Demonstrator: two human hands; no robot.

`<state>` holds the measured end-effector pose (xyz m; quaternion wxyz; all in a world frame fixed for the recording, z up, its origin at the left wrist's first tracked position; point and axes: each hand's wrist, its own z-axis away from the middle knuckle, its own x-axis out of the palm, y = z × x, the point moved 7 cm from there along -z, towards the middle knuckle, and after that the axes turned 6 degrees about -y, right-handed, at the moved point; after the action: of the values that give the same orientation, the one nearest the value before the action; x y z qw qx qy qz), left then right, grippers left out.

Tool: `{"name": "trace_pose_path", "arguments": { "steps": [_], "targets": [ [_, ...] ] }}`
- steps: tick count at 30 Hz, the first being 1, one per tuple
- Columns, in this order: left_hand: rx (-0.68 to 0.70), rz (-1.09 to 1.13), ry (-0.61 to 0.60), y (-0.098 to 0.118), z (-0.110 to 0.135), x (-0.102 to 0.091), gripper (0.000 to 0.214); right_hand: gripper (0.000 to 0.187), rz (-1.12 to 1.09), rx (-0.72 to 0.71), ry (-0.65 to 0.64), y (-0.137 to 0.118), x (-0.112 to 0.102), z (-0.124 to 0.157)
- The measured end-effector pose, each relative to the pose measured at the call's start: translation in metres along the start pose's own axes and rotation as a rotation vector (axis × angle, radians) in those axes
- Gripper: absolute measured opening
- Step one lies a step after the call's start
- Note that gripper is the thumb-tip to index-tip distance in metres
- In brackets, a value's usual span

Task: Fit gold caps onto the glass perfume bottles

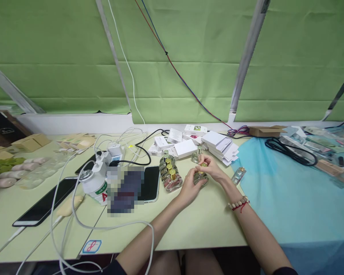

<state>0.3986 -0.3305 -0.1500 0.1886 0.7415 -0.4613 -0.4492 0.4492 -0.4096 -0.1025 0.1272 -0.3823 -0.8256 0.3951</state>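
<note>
My left hand (189, 187) curls round the glass body of a small perfume bottle (201, 178) standing on the pale green table (200, 223). My right hand (211, 166) pinches the bottle's gold cap from above; a bead bracelet with a red cord (238, 203) sits on that wrist. Just left of my hands stands a row of similar gold-capped bottles (169, 176). One more bottle (197, 154) stands behind, and a clear one (238, 175) lies to the right.
White cartons (220, 146) are piled behind the bottles. Phones (46, 202), a white plastic bottle (95, 185) and looping white cables (74, 217) fill the left side. A blue cloth (289, 194) with a black cable (292, 151) covers the right. Green sheeting hangs behind.
</note>
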Motion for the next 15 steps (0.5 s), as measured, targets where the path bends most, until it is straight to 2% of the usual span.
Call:
{"name": "trace_pose_path", "arguments": {
  "steps": [3, 10, 15],
  "targets": [
    [-0.015, 0.03, 0.0, -0.001, 0.0, 0.0, 0.026, 0.029, 0.053, 0.017, -0.086, 0.006, 0.006, 0.0],
    [-0.02, 0.018, 0.011, 0.0, 0.001, 0.0, 0.03, 0.027, 0.137, -0.042, -0.126, 0.011, 0.009, -0.001],
    [-0.076, 0.037, 0.017, -0.009, 0.001, 0.0, 0.034, 0.029, 0.172, 0.057, -0.246, 0.021, 0.012, 0.001]
  ]
}}
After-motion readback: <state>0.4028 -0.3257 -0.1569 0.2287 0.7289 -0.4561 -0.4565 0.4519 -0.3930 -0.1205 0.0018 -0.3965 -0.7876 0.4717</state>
